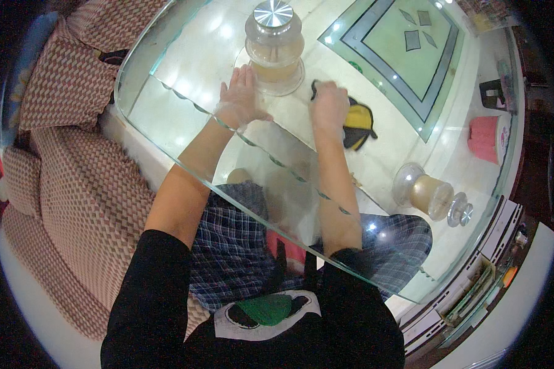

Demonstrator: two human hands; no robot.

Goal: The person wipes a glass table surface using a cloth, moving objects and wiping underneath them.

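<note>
Seen through the clear glass tabletop (pixel 189 138), both of my forearms reach in over a pale lower surface (pixel 374 170). My left hand (pixel 240 97) rests with its fingers extended beside the base of a round glass pillar (pixel 277 50) with a metal cap, holding nothing. My right hand (pixel 330 104) is slightly blurred and closed over a black and yellow cloth (pixel 359 121) with dark edging. Part of the cloth sticks out to the right of the hand and a dark bit shows on its left; the middle is hidden under the fingers.
A second glass pillar (pixel 429 191) stands at the right. Behind it are a pink roll-shaped item (pixel 484 139) and a black object (pixel 491 94). A patterned sofa (pixel 87 184) borders the left side. Shelves with several items (pixel 471 286) are at lower right.
</note>
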